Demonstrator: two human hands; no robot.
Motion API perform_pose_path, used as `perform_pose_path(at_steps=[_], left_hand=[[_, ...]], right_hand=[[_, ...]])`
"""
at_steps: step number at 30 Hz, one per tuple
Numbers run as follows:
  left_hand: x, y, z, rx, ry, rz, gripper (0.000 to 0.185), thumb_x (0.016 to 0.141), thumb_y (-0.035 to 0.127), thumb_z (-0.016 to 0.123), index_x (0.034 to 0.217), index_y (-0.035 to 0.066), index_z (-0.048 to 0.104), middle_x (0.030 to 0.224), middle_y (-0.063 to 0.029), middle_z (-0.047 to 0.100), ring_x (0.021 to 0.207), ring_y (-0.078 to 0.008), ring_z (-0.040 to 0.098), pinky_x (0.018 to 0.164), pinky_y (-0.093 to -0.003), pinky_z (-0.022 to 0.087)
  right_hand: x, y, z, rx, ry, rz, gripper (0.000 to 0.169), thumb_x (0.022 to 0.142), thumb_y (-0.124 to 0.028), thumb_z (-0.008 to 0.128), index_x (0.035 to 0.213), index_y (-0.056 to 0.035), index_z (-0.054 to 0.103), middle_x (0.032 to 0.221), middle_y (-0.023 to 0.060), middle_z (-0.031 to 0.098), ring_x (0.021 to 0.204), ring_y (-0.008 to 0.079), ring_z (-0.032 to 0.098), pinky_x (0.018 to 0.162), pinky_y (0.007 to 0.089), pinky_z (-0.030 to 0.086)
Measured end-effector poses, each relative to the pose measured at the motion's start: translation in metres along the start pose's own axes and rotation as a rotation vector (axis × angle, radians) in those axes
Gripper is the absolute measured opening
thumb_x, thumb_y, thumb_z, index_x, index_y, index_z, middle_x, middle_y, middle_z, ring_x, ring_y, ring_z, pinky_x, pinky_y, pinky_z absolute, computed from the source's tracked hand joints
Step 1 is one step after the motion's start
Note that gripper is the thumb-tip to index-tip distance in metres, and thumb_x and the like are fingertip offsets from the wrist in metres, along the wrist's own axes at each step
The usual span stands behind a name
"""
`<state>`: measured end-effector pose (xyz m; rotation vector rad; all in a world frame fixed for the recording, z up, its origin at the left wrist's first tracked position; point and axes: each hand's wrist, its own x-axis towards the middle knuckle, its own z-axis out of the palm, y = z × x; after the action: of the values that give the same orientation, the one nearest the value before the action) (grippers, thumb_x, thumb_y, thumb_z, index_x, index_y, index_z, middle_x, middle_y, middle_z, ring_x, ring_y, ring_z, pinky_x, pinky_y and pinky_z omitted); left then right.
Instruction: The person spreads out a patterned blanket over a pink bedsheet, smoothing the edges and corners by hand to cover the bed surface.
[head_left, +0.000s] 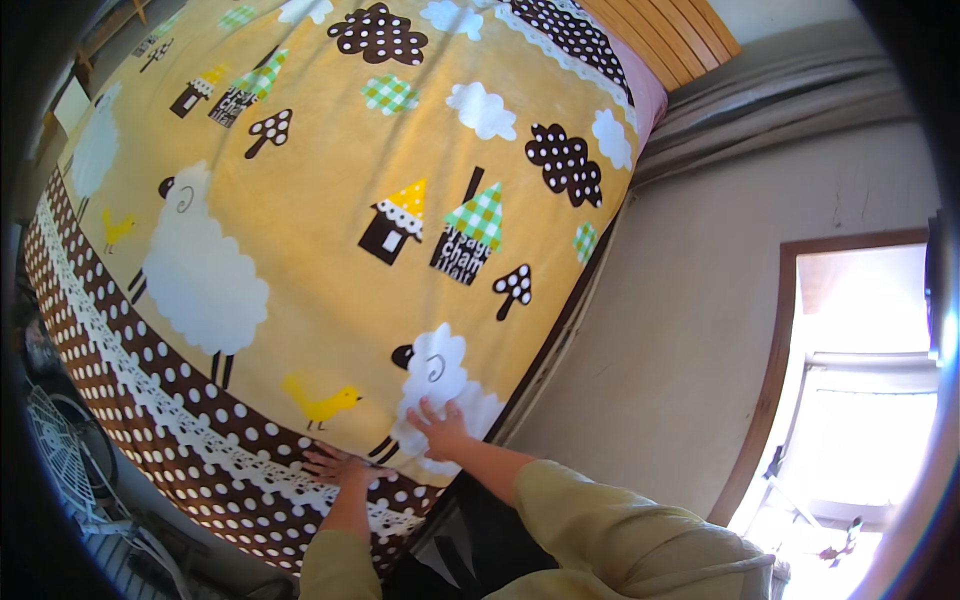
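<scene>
A yellow printed bed sheet (322, 247) with sheep, houses and clouds covers the bed in front of me. Its near border (150, 367) is brown with white polka dots and a lace-like strip. My left hand (341, 466) rests on that border with the fingers spread, palm down. To its right, my right hand (441, 431) lies flat over the printed white sheep by the wall side, its fingers apart. Neither hand grips the cloth. The sheet looks mostly smooth, with faint creases towards the far end.
A slatted wooden headboard (660, 37) stands at the far end, near a grey curtain (780, 97). The wall (660, 300) runs along the bed's right side, with a bright wood-framed doorway (780, 360) beyond. At lower left is a white wire fan guard (60, 435).
</scene>
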<state>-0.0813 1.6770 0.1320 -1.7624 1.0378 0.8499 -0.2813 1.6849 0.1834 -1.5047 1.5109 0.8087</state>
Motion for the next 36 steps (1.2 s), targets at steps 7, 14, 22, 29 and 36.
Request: perform_pose_path(at_steps=[7, 14, 22, 29, 36], left_hand=[[-0.001, 0.000, -0.004, -0.023, -0.063, -0.009, 0.164, 0.028, 0.057, 0.085, 0.131, 0.000, -0.030, 0.136, -0.0317, -0.029, 0.129, -0.0466, -0.022, 0.103, -0.0596, -0.004], [-0.011, 0.002, -0.018, 0.023, -0.117, -0.019, 0.164, 0.028, 0.057, 0.084, 0.130, -0.003, -0.030, 0.136, -0.0318, -0.028, 0.127, -0.0476, -0.026, 0.101, -0.0602, -0.010], [-0.019, 0.000, -0.026, 0.032, -0.076, -0.093, 0.164, 0.025, 0.057, 0.085, 0.134, 0.000, -0.024, 0.138, -0.0294, -0.027, 0.128, -0.0473, -0.023, 0.102, -0.0612, -0.006], [-0.046, 0.013, 0.008, -0.442, 0.463, -0.097, 0.140, 0.039, 0.035, 0.086, 0.141, 0.002, -0.004, 0.147, -0.0211, -0.003, 0.135, -0.0383, 0.004, 0.107, -0.0515, 0.012], [-0.122, 0.146, -0.021, -0.623, 0.708, -0.131, 0.077, 0.074, 0.006, 0.063, 0.138, 0.006, 0.021, 0.141, -0.0161, 0.023, 0.127, -0.0365, 0.028, 0.103, -0.0445, 0.029]], right_hand=[[0.025, 0.065, -0.045, 0.158, 0.041, -0.311, 0.049, 0.081, -0.034, 0.056, 0.127, -0.0212, 0.044, 0.128, 0.0054, 0.048, 0.104, 0.0293, 0.055, 0.090, 0.0424, 0.041], [0.060, 0.183, -0.146, 0.285, 0.637, -0.111, 0.038, 0.070, -0.012, 0.063, 0.107, -0.0139, 0.055, 0.111, 0.0106, 0.053, 0.106, 0.0315, 0.047, 0.084, 0.0410, 0.043], [0.043, 0.233, -0.188, -0.017, 0.272, 0.052, 0.060, 0.078, -0.021, 0.064, 0.132, -0.0193, 0.038, 0.130, 0.0101, 0.041, 0.120, 0.0288, 0.039, 0.097, 0.0411, 0.038], [0.050, 0.310, -0.239, -0.064, 0.246, 0.065, 0.059, 0.079, -0.023, 0.061, 0.133, -0.0198, 0.038, 0.135, 0.0109, 0.037, 0.125, 0.0292, 0.035, 0.099, 0.0433, 0.035], [0.070, 0.450, -0.326, -0.022, 0.259, 0.209, 0.049, 0.084, -0.021, 0.055, 0.130, -0.0140, 0.040, 0.130, 0.0118, 0.041, 0.119, 0.0312, 0.040, 0.093, 0.0445, 0.040]])
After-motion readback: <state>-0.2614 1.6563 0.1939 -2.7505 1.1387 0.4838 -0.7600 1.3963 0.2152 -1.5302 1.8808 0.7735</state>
